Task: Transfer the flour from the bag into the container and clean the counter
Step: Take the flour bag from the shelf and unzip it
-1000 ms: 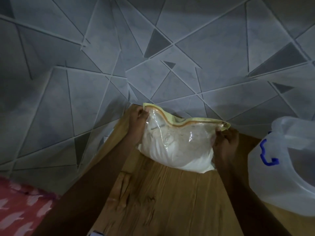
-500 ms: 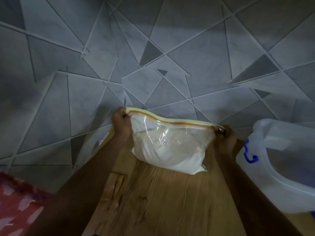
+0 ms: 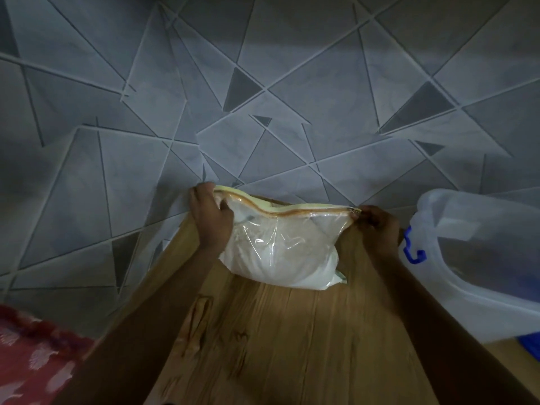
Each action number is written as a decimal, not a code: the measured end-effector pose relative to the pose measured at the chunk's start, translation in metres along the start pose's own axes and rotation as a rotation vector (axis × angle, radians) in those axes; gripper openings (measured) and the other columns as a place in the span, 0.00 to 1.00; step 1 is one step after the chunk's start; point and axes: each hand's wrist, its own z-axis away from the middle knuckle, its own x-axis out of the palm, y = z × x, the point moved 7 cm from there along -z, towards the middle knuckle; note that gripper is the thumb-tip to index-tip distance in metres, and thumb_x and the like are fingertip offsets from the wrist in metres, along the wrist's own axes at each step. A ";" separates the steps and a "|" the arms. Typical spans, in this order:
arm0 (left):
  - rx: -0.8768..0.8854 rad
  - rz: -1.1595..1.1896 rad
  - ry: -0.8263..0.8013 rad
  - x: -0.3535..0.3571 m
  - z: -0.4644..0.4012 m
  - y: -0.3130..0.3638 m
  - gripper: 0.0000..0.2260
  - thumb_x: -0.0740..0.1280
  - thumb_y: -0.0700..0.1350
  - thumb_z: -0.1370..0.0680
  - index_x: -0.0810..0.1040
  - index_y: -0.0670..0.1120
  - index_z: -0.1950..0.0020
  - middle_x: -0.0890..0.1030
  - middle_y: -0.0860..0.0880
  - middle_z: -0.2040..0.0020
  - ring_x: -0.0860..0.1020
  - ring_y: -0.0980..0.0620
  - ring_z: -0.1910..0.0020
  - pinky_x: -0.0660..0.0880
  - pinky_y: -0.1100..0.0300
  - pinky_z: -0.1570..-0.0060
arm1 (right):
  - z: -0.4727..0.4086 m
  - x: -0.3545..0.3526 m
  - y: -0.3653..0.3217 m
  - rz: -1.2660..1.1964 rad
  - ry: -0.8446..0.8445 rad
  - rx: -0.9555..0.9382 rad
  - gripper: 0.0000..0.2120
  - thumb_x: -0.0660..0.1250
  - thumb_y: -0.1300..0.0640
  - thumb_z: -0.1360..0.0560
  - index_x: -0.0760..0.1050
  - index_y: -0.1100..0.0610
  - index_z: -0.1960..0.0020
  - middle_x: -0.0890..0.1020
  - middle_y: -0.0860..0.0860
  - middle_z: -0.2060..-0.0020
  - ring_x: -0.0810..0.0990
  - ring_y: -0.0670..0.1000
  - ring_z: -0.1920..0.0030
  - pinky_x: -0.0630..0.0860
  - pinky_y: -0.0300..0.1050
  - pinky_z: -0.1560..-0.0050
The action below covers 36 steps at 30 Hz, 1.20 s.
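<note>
A clear plastic bag of white flour (image 3: 280,252) with a yellow zip strip along its top stands on the wooden counter (image 3: 292,340), near the wall. My left hand (image 3: 211,219) grips the bag's top left corner. My right hand (image 3: 377,223) pinches the top right corner at the end of the zip. The zip strip is stretched between both hands. A translucent plastic container (image 3: 479,258) with a blue clip on its side sits at the right, its far side cut off by the frame edge.
A grey tiled wall (image 3: 263,97) with a triangle pattern rises right behind the counter. At the lower left, beyond the counter's left edge, lies red patterned cloth (image 3: 32,355). Something blue (image 3: 531,346) shows under the container.
The view has shifted, so the bag and container sit a little lower and further left. Both hands keep their hold on the bag's top corners, and the zip strip looks pulled straighter.
</note>
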 end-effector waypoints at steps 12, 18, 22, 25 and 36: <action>0.198 0.372 -0.555 0.111 0.094 0.133 0.05 0.71 0.36 0.23 0.82 0.43 0.50 0.84 0.49 0.52 0.82 0.55 0.52 0.79 0.67 0.51 | -0.012 0.004 -0.012 0.060 -0.124 -0.140 0.14 0.65 0.66 0.21 0.80 0.48 0.50 0.81 0.44 0.57 0.78 0.30 0.58 0.72 0.23 0.55; 0.039 0.443 -0.500 0.128 0.105 0.142 0.04 0.72 0.42 0.23 0.85 0.43 0.51 0.85 0.52 0.55 0.82 0.60 0.56 0.77 0.70 0.54 | -0.017 0.005 -0.006 -0.035 -0.110 -0.219 0.06 0.70 0.68 0.25 0.83 0.59 0.56 0.85 0.54 0.61 0.84 0.49 0.58 0.78 0.44 0.55; -0.024 0.467 -0.512 0.131 0.109 0.143 0.08 0.78 0.46 0.28 0.84 0.44 0.53 0.85 0.52 0.58 0.83 0.58 0.57 0.79 0.69 0.57 | -0.019 0.009 0.004 -0.042 -0.137 -0.207 0.06 0.68 0.69 0.24 0.83 0.63 0.54 0.84 0.56 0.60 0.84 0.54 0.56 0.78 0.48 0.53; 0.000 0.396 -0.515 0.135 0.110 0.142 0.11 0.80 0.43 0.31 0.81 0.45 0.54 0.84 0.51 0.59 0.82 0.57 0.59 0.79 0.65 0.59 | -0.021 0.014 0.008 -0.099 -0.149 -0.166 0.05 0.68 0.68 0.24 0.82 0.64 0.54 0.83 0.59 0.60 0.82 0.59 0.57 0.76 0.49 0.53; 0.235 0.311 -0.408 0.130 0.111 0.150 0.04 0.75 0.41 0.26 0.81 0.44 0.55 0.82 0.50 0.59 0.80 0.54 0.59 0.79 0.58 0.58 | -0.024 0.015 0.007 -0.163 -0.136 -0.120 0.04 0.68 0.67 0.23 0.81 0.63 0.54 0.82 0.59 0.60 0.80 0.59 0.55 0.75 0.52 0.52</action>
